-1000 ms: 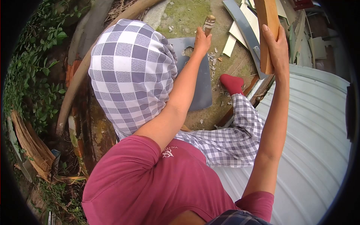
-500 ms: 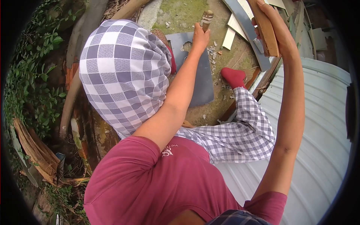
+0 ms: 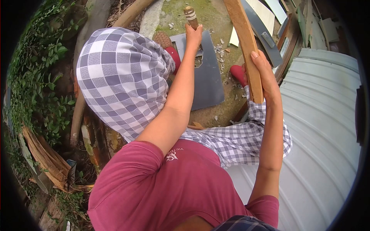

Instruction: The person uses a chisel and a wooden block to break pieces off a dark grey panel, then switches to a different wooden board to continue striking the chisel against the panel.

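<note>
Left hand [image 3: 194, 34] at twelve o'clock, closed round a tool handle [image 3: 190, 16] kept upright over the grey sheet [image 3: 208, 77], probably to work down into it. Right hand [image 3: 266, 77] at one o'clock, wrapped about a plank [image 3: 243, 40], raised like a mallet for striking the handle.

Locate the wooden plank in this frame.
In the head view, the wooden plank is at upper right, held up at a slant by the right hand, above the red sock and right of the grey sheet.
</note>
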`<state>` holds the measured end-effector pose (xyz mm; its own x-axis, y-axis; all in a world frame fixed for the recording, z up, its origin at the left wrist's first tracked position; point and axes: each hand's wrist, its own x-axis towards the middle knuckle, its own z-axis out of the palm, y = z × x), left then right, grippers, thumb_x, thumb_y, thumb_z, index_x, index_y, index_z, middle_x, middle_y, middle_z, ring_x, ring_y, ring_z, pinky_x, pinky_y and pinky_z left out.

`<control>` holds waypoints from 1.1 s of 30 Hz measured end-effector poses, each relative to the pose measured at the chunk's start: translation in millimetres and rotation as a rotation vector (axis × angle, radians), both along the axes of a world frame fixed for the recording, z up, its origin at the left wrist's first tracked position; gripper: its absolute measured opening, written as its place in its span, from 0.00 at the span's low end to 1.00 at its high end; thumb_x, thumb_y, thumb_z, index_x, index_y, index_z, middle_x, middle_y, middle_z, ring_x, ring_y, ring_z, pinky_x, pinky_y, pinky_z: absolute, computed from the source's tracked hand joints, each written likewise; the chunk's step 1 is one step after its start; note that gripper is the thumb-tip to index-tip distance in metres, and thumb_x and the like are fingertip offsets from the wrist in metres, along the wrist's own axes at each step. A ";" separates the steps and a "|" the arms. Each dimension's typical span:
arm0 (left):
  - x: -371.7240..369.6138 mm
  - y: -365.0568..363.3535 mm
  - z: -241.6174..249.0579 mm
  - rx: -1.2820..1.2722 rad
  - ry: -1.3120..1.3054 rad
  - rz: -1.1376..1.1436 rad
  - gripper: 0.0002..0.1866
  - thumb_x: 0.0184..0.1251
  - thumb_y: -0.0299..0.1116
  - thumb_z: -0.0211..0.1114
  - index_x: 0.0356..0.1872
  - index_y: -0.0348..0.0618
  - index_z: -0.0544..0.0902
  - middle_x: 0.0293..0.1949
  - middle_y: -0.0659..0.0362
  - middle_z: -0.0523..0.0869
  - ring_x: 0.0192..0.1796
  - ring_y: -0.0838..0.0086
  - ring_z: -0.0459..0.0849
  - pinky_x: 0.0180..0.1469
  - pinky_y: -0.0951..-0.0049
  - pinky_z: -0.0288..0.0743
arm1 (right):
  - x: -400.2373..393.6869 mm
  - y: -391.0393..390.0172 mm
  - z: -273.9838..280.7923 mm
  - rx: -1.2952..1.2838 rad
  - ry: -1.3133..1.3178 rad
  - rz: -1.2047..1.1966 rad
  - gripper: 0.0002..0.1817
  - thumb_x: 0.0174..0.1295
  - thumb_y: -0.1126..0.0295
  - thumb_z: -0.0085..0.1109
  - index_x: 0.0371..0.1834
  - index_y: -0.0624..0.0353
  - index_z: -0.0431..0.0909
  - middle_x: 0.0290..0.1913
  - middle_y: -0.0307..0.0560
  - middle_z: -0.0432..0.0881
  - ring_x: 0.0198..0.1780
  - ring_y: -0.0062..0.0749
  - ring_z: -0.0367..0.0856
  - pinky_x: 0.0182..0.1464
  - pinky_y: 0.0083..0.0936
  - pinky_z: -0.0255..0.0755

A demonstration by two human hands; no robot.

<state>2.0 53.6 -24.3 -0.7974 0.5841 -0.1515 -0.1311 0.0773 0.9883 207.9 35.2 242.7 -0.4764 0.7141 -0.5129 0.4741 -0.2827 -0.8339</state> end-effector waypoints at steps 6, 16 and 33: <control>-8.9 -18.3 -15.3 0.265 -0.315 0.383 0.18 0.63 0.27 0.63 0.47 0.39 0.64 0.35 0.57 0.77 0.28 0.73 0.83 0.30 0.73 0.75 | 74.6 -56.5 -31.7 -0.136 0.096 -0.331 0.27 0.64 0.44 0.52 0.53 0.56 0.68 0.28 0.43 0.76 0.22 0.25 0.74 0.23 0.19 0.70; 4.3 -14.2 10.4 0.260 -0.169 0.274 0.20 0.63 0.26 0.63 0.50 0.38 0.62 0.37 0.57 0.76 0.28 0.73 0.82 0.30 0.74 0.75 | 96.5 -62.8 -49.6 -0.202 0.229 -0.606 0.27 0.65 0.43 0.51 0.49 0.56 0.66 0.26 0.43 0.75 0.21 0.24 0.75 0.22 0.19 0.73; 27.8 -14.5 27.3 0.073 0.054 0.066 0.22 0.63 0.30 0.64 0.50 0.32 0.63 0.36 0.46 0.83 0.34 0.62 0.86 0.40 0.65 0.77 | 91.1 -68.2 -57.8 -0.182 0.129 -0.521 0.32 0.61 0.39 0.55 0.49 0.59 0.70 0.28 0.45 0.77 0.22 0.26 0.77 0.23 0.21 0.74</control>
